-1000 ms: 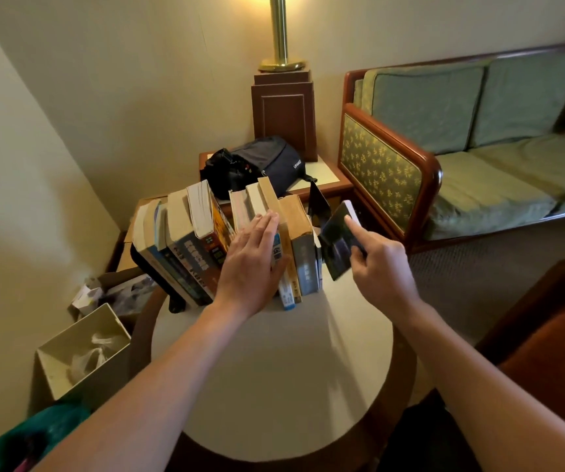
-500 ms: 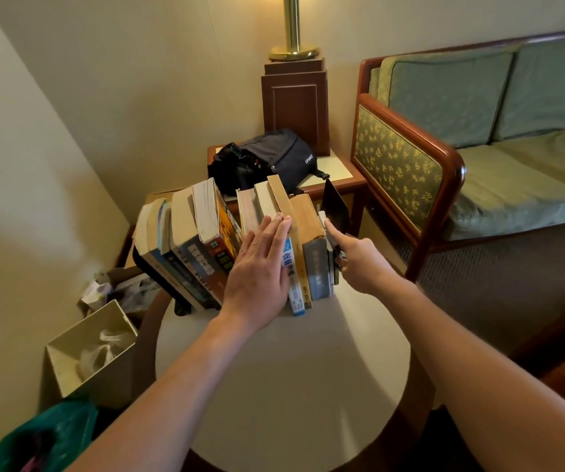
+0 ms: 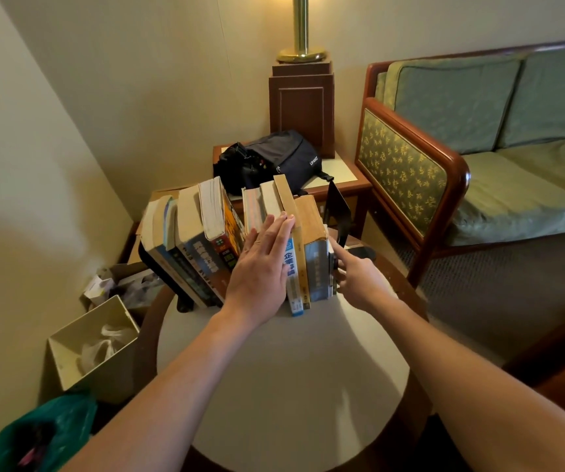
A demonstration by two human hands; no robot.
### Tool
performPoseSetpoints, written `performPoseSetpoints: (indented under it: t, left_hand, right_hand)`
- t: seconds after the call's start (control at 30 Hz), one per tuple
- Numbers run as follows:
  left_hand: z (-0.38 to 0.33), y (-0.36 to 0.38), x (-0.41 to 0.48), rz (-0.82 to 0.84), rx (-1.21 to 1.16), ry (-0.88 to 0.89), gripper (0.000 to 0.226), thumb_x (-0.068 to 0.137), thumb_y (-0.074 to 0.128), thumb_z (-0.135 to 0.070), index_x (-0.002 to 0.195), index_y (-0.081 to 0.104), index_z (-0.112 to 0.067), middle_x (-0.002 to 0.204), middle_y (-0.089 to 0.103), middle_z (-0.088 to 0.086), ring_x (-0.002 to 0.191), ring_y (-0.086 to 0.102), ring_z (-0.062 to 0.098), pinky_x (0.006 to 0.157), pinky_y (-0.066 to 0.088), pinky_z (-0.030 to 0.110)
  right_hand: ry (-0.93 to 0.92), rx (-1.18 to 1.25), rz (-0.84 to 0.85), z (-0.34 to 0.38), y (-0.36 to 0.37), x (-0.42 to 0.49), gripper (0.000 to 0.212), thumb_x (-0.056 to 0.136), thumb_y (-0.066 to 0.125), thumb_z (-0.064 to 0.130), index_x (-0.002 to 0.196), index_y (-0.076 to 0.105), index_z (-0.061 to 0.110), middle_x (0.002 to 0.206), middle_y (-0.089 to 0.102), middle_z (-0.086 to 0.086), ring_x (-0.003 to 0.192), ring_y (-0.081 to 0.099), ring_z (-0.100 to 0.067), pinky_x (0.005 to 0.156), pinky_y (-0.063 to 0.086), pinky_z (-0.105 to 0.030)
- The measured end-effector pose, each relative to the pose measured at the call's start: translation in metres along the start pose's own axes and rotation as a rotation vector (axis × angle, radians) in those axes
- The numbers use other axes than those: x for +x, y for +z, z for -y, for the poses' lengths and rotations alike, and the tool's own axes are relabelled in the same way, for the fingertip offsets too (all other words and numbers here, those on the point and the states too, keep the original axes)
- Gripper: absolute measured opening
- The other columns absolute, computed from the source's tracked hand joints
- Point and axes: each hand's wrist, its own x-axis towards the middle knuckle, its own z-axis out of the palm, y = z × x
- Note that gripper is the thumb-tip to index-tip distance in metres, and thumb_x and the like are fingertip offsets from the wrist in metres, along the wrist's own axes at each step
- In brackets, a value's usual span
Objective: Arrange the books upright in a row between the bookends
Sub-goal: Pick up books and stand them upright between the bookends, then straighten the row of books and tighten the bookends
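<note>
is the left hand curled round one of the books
No, the left hand lies flat with straight fingers against the spines of the books, gripping none of them.

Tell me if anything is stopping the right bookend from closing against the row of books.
No loose object shows between the black bookend and the books. Only the right hand is there, its index finger at the row's right end, in front of the bookend's plate. Whether plate and books touch is unclear.
</note>
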Motion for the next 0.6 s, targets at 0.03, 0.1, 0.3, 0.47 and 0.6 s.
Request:
performPoseSetpoints:
  t: [0.03,0.1,0.3,0.47,0.6]
  left_hand:
    - [0.001,0.000,0.000,0.002,0.001,0.004,0.084,0.092,0.063,-0.006,0.159,0.015,-0.020,0.165,0.019,-0.002,0.154,0.007,0.014,0.125,0.018,0.045]
    - [0.002,-0.002,-0.001,0.002,0.007,0.020,0.082,0.092,0.061,-0.007,0.159,0.015,-0.019,0.166,0.018,-0.001,0.154,0.006,0.015,0.125,0.019,0.045]
    - [-0.004,-0.001,-0.025,-0.118,-0.006,0.024,0.080,0.091,0.065,-0.012,0.158,0.021,-0.013,0.166,0.017,0.004,0.155,0.004,0.020,0.126,0.010,0.046]
    - [-0.008,0.008,-0.067,-0.267,-0.081,-0.106,0.079,0.093,0.066,-0.025,0.156,0.023,-0.007,0.167,0.013,0.009,0.155,0.005,0.026,0.122,0.016,0.058]
    - [0.004,0.018,-0.094,-0.390,-0.092,-0.193,0.085,0.089,0.072,-0.024,0.154,0.023,0.000,0.166,0.012,0.016,0.153,0.012,0.035,0.116,0.027,0.062]
  right_hand:
    - [0.002,0.019,-0.010,-0.001,0.002,-0.002,0.094,0.097,0.052,-0.006,0.155,0.006,0.052,0.149,0.048,-0.012,0.085,0.061,-0.011,0.046,0.047,-0.014]
    - [0.000,0.035,-0.022,-0.002,0.003,-0.008,0.093,0.096,0.050,-0.008,0.156,0.007,0.049,0.149,0.049,-0.012,0.089,0.061,-0.013,0.048,0.048,-0.013]
    - [-0.156,0.059,-0.198,0.003,-0.012,-0.033,0.078,0.096,0.057,-0.002,0.158,0.023,0.029,0.131,0.065,-0.011,0.107,0.067,-0.022,0.088,0.057,-0.030]
    - [-0.472,0.007,-0.333,0.032,-0.036,-0.045,0.056,0.098,0.060,0.008,0.150,0.041,0.018,0.127,0.068,-0.009,0.101,0.069,-0.018,0.083,0.059,-0.032]
    - [-0.585,-0.088,-0.321,0.076,-0.047,-0.041,0.053,0.100,0.059,0.023,0.150,0.044,0.027,0.145,0.056,-0.002,0.115,0.067,-0.029,0.089,0.060,-0.048]
